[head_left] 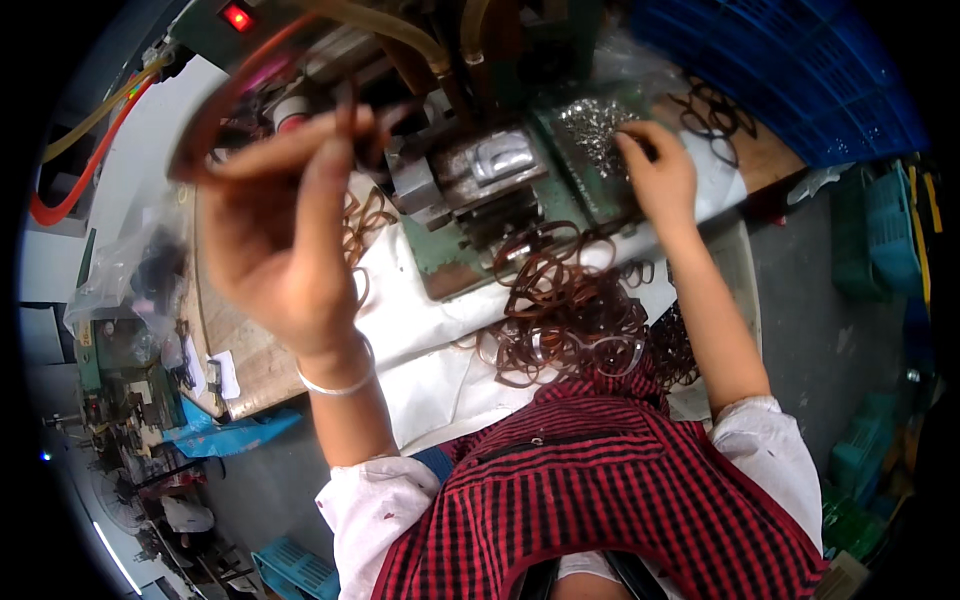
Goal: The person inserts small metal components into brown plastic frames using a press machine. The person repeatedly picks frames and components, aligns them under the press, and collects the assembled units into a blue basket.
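My left hand (285, 235) is raised at the left, smeared by motion, with its fingers pinched on a brown eyeglass frame (203, 120). My right hand (660, 178) reaches to a heap of small shiny metal parts (592, 132) on the green machine bed. Its thumb and fingers are curled together at the heap's edge; what they pinch, if anything, is too small to make out. Between my hands stands a machine with a metal clamping block (500, 158). Nearer to me, a tangled pile of brown eyeglass frames (575, 300) lies against my checked apron (580, 470).
More brown frames lie loose beyond my right hand (718, 118) and under my left. A blue plastic crate (790, 75) stands at the far right. Hoses (385, 28) hang over the machine's back, near a lit red switch (237, 16). White sheeting (420, 345) covers the table's front.
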Motion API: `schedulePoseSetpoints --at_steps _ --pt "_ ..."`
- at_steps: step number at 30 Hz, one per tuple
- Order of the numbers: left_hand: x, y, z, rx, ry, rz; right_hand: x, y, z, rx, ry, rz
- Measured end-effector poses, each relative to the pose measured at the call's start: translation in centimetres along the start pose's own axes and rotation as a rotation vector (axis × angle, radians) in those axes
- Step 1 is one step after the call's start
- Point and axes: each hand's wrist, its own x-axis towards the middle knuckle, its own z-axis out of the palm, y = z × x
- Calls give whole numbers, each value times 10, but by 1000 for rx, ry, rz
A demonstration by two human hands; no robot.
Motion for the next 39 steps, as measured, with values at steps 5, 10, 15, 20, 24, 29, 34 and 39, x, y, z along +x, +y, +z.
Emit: schedulePoseSetpoints --at_steps 5,10,15,20,24,29,34,39 --pt "-39 2 13 -180 163 -311 23 7 7 748 73 268" --pt "-60 22 -5 -19 210 -160 24 -6 11 244 87 57" --pt "-76 -1 -38 15 314 -458 25 1 6 237 6 63" --pt "-57 3 -15 12 277 -336 29 -32 6 -61 30 -72" --pt "-57 -3 -21 -33 289 -373 34 -12 3 -473 54 -311" --pt "-40 12 -13 -86 268 -259 14 -77 -7 115 -28 -324" --pt "-6 26 1 -40 172 -112 -16 -122 34 675 -215 -151" --pt "6 -1 -2 -45 206 -130 -24 -134 36 950 -268 -15"
